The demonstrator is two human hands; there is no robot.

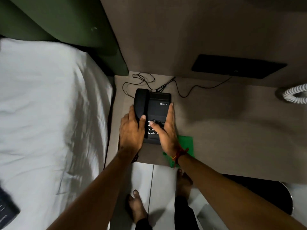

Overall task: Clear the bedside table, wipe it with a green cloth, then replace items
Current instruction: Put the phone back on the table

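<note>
Your left hand (pixel 131 130) cups the handset side of the telephone (pixel 152 113), fingers curled around it. Your right hand (pixel 167 130) lies flat against the opposite edge, fingers pressed together, thumb on the keypad. Keep both sides evenly supported. Watch the cord (pixel 186 92) trailing behind. The green cloth (pixel 186 145) lies on the bedside table (pixel 232 130), just beside your right wrist.

The telephone (pixel 152 113) is black all over, with pale markings on its keys and thin black cords (pixel 182 93) behind it. The table (pixel 224 123) is a muted grey-brown. The cloth (pixel 186 143) is bright green — the bed's sheet (pixel 49 105) white, its headboard (pixel 58 22) dark green. A coiled hose (pixel 295 95) is striped white and grey.
</note>
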